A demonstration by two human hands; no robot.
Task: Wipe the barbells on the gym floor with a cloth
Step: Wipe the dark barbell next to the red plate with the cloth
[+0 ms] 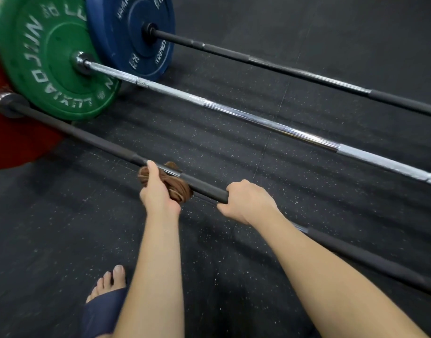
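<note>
Left hand (158,191) grips cloth (177,189) on barbell (204,187); plate (51,57) seemingly LUXIAOJUN.

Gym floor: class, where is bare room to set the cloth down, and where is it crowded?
Free: floor between nearest bar and chrome bar; between nearest bar and foot. Crowded: left, by green plate and blue plate.

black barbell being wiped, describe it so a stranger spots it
Three bars lie on the rubber floor. It is the nearest barbell, passing the green plate. Unlike the chrome bar and far bar, the right hand grips it and the left hand holds a brown cloth on it.
</note>
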